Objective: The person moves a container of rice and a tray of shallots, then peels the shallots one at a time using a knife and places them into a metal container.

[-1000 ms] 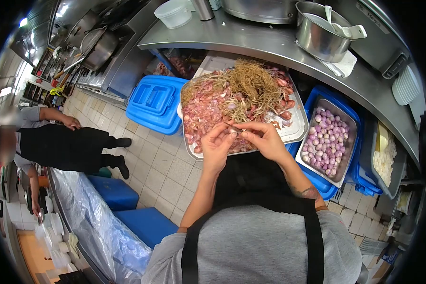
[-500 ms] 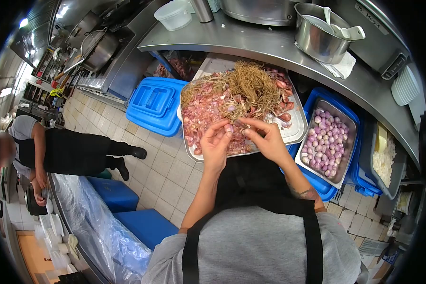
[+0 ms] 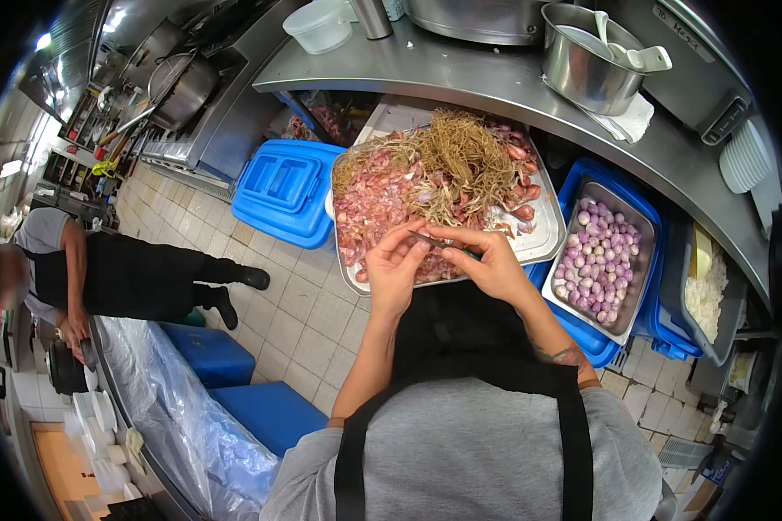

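Over the front of a metal tray [image 3: 543,234], my two hands meet at the fingertips. My left hand [image 3: 394,267] is closed in a pinch around a shallot, now mostly hidden by the fingers. A small knife [image 3: 439,242] is gripped in my right hand [image 3: 487,260], its blade reaching toward the left fingertips. Beneath them, the tray carries loose reddish skins [image 3: 369,208], a tangle of dry brown roots [image 3: 465,156] and unpeeled shallots [image 3: 523,213]. To the right, peeled purple shallots [image 3: 595,265] fill a steel pan [image 3: 640,217].
A steel counter [image 3: 487,82] runs behind the tray, bearing a pot with utensils [image 3: 591,78]. A blue lid [image 3: 278,195] lies left of the tray. At far right stands a tub [image 3: 708,295] with white pieces. Another person [image 3: 122,273] works at a left counter.
My right hand has brought the knife up against the left fingertips. The shallot, visible before between the left fingers, is now covered. The other person's hands have shifted at the counter.
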